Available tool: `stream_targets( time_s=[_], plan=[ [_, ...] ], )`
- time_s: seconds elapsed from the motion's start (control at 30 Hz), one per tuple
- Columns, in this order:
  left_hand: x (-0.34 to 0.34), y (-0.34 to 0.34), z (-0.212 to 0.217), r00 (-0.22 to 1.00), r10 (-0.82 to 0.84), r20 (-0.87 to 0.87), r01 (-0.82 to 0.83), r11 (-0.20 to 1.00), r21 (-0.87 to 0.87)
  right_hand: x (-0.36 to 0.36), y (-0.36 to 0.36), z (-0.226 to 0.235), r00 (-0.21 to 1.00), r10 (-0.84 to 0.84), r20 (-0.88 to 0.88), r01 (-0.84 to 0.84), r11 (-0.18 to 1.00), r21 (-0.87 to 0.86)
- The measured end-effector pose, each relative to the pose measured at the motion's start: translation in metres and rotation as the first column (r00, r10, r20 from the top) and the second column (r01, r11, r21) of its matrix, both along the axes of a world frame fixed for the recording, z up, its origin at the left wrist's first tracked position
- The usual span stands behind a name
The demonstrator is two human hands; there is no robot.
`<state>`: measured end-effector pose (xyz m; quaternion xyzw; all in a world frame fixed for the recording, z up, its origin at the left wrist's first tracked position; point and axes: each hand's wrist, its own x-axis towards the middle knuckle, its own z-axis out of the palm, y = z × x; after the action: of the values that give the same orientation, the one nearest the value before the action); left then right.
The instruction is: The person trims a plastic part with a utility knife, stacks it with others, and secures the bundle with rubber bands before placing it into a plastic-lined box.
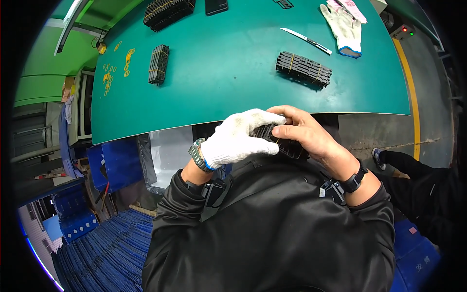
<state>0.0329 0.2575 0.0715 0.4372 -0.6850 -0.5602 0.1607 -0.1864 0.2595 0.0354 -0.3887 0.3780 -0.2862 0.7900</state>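
Close to my body, just off the table's near edge, both hands hold a bundle of black slotted plastic strips [291,147]. My left hand [241,137], in a white knit glove, is closed round its left end. My bare right hand [307,131] grips it from the right, thumb on top and fingers over the far side. The palms hide much of the bundle. On the table, a similar bundle with rubber bands [304,69] lies beyond my right hand, and another banded bundle [158,64] lies farther left.
The green table [219,73] carries loose yellow rubber bands [108,78], a larger black stack [168,12], a black phone [216,6], a utility knife [306,40] and a white glove [343,30]. Blue stacked sheets [104,248] stand lower left. Another person's leg [413,165] shows at right.
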Motion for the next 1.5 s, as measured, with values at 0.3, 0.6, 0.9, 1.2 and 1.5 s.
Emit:
stream_targets(
  time_s=[0.3, 0.6, 0.9, 1.2, 1.5],
  plan=[
    [0.001, 0.001, -0.004, 0.999, 0.026, -0.038, -0.025, 0.999, 0.04, 0.001, 0.002, -0.002, 1.0, -0.026, -0.001, 0.026, 1.0, 0.003],
    [0.001, 0.001, -0.003, 1.0, 0.001, 0.014, 0.0, 0.999, -0.049, 0.0, 0.002, -0.002, 1.0, -0.013, 0.003, 0.013, 1.0, -0.012],
    [-0.002, 0.002, -0.001, 1.0, 0.015, 0.004, -0.015, 1.0, -0.026, 0.001, 0.004, 0.001, 0.999, -0.041, 0.015, 0.041, 0.999, 0.003],
    [-0.008, 0.002, -0.002, 0.868, 0.36, -0.341, -0.275, 0.922, 0.273, -0.002, 0.016, -0.004, 0.997, -0.045, -0.056, 0.026, 0.956, -0.293],
    [0.004, -0.007, -0.011, 0.68, 0.626, -0.381, -0.429, 0.762, 0.485, -0.01, 0.01, -0.009, 0.877, -0.049, 0.479, -0.064, 0.974, 0.216]
  ],
)
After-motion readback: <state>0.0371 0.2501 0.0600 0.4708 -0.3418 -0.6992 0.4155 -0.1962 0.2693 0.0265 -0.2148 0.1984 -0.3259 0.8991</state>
